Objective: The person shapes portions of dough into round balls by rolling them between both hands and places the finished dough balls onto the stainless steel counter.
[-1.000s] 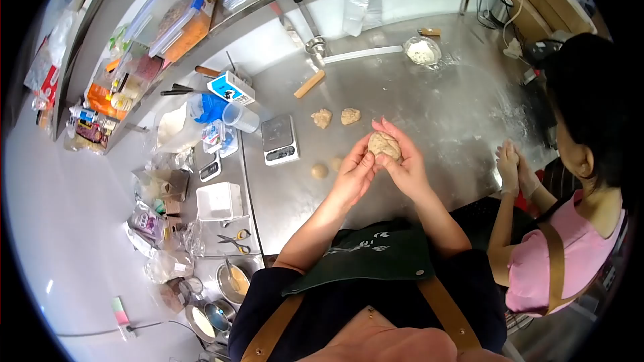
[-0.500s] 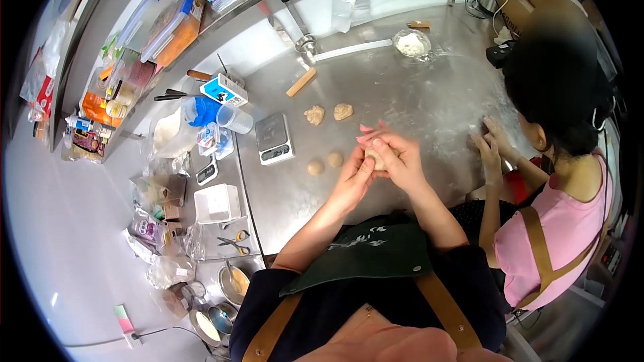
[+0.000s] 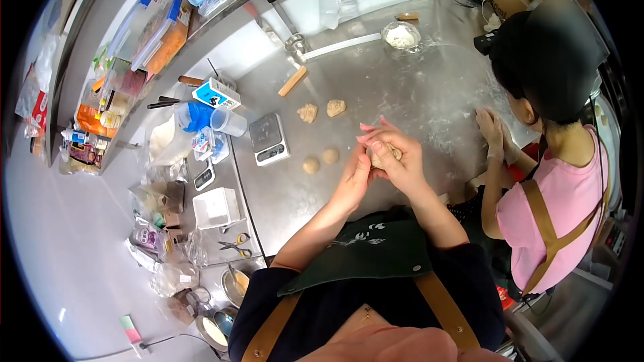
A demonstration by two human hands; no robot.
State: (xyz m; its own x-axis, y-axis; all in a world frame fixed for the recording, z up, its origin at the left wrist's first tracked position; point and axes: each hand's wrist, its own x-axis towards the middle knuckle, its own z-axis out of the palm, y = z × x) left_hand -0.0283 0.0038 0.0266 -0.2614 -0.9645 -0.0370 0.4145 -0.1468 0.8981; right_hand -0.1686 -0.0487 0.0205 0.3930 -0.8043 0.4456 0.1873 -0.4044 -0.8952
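Between my two hands is a piece of pale dough [image 3: 387, 159], held above the steel table [image 3: 295, 198]. My left hand [image 3: 357, 169] cups it from the left. On its right side my right hand [image 3: 397, 151] presses it with bent fingers, and much of the dough is hidden. Left of my hands, two smooth dough balls [image 3: 320, 160] rest on the table. Farther back lie two rough dough lumps [image 3: 322, 112]. A digital scale [image 3: 268, 139] stands to the left of the dough pieces.
A wooden rolling pin [image 3: 292, 81] and a bowl of white powder [image 3: 401, 37] are toward the back. At right a co-worker in pink [image 3: 557, 208] has both hands at the floured table. Scissors [image 3: 236, 246], a white tub [image 3: 217, 207] and a milk carton [image 3: 217, 93] stand at left.
The dough has turned between my hands, showing a rougher side. The co-worker's hands have come together. The whole view has shifted slightly.
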